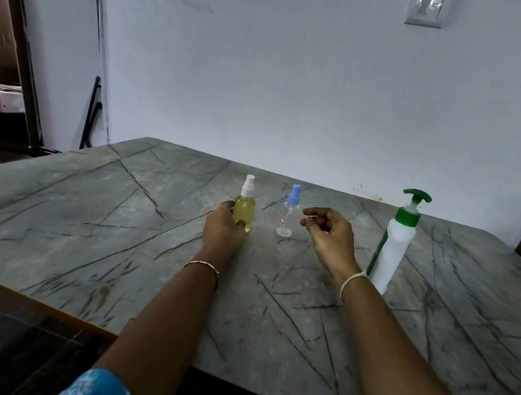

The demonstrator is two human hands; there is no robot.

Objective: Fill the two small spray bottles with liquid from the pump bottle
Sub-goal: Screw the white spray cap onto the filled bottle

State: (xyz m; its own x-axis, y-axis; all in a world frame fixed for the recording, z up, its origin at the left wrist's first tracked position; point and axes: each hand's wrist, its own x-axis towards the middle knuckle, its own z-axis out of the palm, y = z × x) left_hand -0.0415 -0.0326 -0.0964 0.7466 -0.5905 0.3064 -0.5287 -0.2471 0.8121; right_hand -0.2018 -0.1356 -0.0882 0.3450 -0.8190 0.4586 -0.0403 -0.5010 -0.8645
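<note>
A small spray bottle with a white nozzle (245, 207) stands on the table, full of yellow liquid; my left hand (224, 229) is wrapped around its lower body from the left. A clear spray bottle with a blue nozzle (289, 210) stands just right of it and looks empty. My right hand (328, 233) hovers to the right of the blue-capped bottle, fingers loosely curled and apart, holding nothing. The white pump bottle with a green pump head (395, 244) stands upright further right, beside my right wrist.
The grey marble-patterned table (113, 226) has its front edge near me and its left edge over a dark floor. A pale wall stands behind the table, with a doorway at far left and a brown panel at far right.
</note>
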